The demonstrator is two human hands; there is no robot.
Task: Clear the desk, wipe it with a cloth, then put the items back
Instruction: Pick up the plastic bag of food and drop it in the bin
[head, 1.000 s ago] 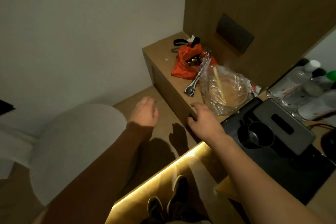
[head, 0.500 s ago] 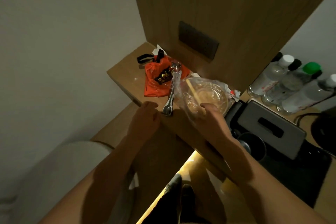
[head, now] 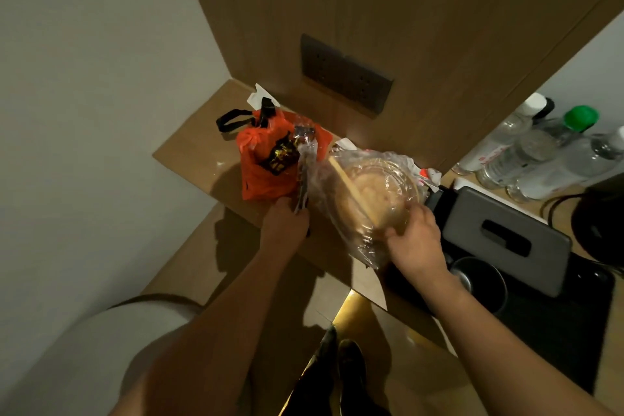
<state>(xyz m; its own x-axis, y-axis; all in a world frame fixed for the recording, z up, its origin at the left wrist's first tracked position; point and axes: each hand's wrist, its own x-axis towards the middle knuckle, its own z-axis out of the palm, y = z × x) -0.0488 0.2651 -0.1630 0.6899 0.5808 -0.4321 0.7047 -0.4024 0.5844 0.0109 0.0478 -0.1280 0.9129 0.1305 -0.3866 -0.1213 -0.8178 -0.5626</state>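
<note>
Head view, looking down on a wooden desk [head: 189, 159] set against a wood-panelled wall. The right hand [head: 413, 240] is gripping the near rim of a clear plastic bowl [head: 378, 192] wrapped in a clear plastic bag [head: 341, 213]; the fingers are curling over the rim from the near side, with the thumb lying against the crinkled film at the lower left of the bowl. A pair of wooden chopsticks [head: 351, 189] is lying diagonally inside the bag, its near end reaching the right hand's thumb. The left hand [head: 283, 223] is resting at the desk's front edge with its fingers closing round the near end of a wrapped metal utensil [head: 304, 172]; the fingertips themselves are hidden, so how firmly they are holding cannot be told. The utensil is running away from the hand, lying between the bowl and an orange plastic bag [head: 266, 165] and touching the latter. A black strap [head: 233, 118] is sitting just behind the orange bag. To the right of the bowl, a grey tissue box [head: 506, 240] and a dark cup [head: 479, 284] are standing on a black tray [head: 574, 324]. Several clear water bottles [head: 540, 152] are standing in a group behind the tray. A dark socket panel [head: 344, 78] is showing on the wall above the desk.
</note>
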